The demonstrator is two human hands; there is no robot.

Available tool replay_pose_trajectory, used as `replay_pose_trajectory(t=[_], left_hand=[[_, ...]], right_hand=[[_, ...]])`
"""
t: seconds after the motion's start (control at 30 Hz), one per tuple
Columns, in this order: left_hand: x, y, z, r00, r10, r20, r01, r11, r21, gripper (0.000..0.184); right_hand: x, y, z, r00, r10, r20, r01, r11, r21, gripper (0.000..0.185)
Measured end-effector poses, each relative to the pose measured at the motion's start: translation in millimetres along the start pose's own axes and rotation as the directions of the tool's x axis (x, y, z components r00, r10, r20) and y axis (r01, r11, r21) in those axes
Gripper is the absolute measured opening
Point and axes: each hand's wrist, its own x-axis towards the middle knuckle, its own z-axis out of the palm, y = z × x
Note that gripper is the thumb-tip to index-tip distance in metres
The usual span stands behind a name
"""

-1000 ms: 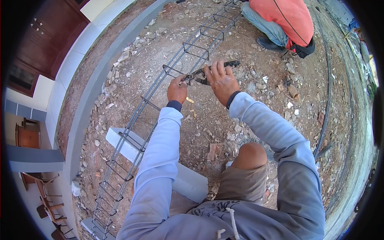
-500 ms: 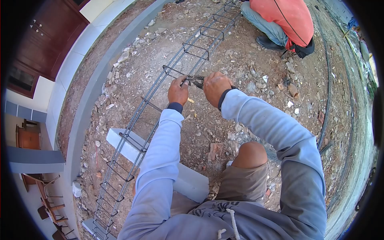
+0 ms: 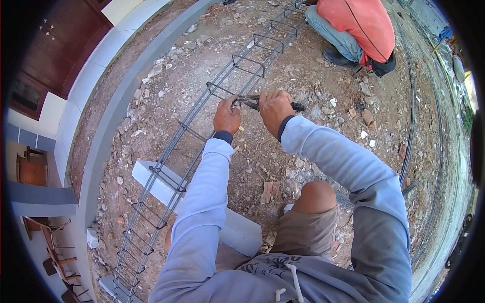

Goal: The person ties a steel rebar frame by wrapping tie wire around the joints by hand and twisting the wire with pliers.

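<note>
A long steel rebar cage [image 3: 192,131] runs diagonally from the bottom left to the top centre, with rectangular stirrups along its bars. My left hand [image 3: 227,116] is pinched closed at the cage's near side, beside a stirrup; what sits between its fingers is too small to make out. Dark metal pincers [image 3: 246,98] are gripped in my right hand [image 3: 276,112], their jaws pointing left to my left fingertips. One handle end sticks out right of that hand. A pale block [image 3: 241,231] lies under the cage and reaches between my legs.
A person in a red top [image 3: 365,25] crouches at the cage's far end. Rubble covers the ground, including a broken brick piece [image 3: 270,192]. Long dark bars [image 3: 413,101] lie at the right. A grey kerb [image 3: 108,134] curves along the left.
My right hand has shifted slightly right and turned, showing more of the pincers' handle. My left hand stays at nearly the same spot on the cage.
</note>
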Motion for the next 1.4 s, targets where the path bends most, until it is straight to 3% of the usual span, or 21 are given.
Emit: replay_pose_trajectory(t=[0.1,0.3,0.5,0.9,1.0,1.1,1.2,1.27,1.37,1.4], left_hand=[[1,0,-1,1.000,0.013,-0.009,-0.012,1.000,0.008,0.039],[-1,2,-2,0.999,-0.030,0.012,0.030,1.000,-0.001,0.040],[-2,2,-3,1.000,-0.021,-0.005,0.021,1.000,-0.005,0.040],[-1,-2,0,1.000,-0.014,-0.009,0.014,1.000,-0.020,0.041],[-2,-1,0,0.999,-0.032,0.001,0.032,0.999,-0.011,0.040],[-2,-2,1,1.000,-0.018,-0.011,0.018,1.000,-0.002,0.040],[-1,-1,1,1.000,0.012,-0.017,-0.012,0.999,0.032,0.042],[-3,5,-2,1.000,0.002,0.023,-0.003,0.998,0.057,0.049],[-20,18,8,0.962,0.188,-0.197,-0.129,0.952,0.278,0.063],[-25,29,9,0.961,0.226,-0.161,-0.171,0.939,0.300,0.067]], right_hand=[[0,-9,4,0.984,0.170,-0.049,-0.169,0.985,0.033,0.052],[-5,-11,7,0.968,0.244,-0.057,-0.233,0.959,0.160,0.051],[-4,-9,19,0.962,0.245,-0.118,-0.216,0.952,0.218,0.049],[-1,-7,14,0.971,0.233,-0.043,-0.219,0.953,0.211,0.048],[1,0,17,0.988,0.106,-0.113,-0.075,0.965,0.251,0.035],[1,-1,15,0.981,0.164,-0.104,-0.145,0.974,0.172,0.043],[8,7,12,0.983,0.159,0.093,-0.184,0.875,0.449,0.039],[10,15,12,0.990,0.106,0.090,-0.139,0.801,0.583,0.032],[25,29,10,0.981,-0.065,0.183,-0.080,0.724,0.685,0.033],[33,34,9,0.964,-0.139,0.229,-0.066,0.704,0.707,0.035]])
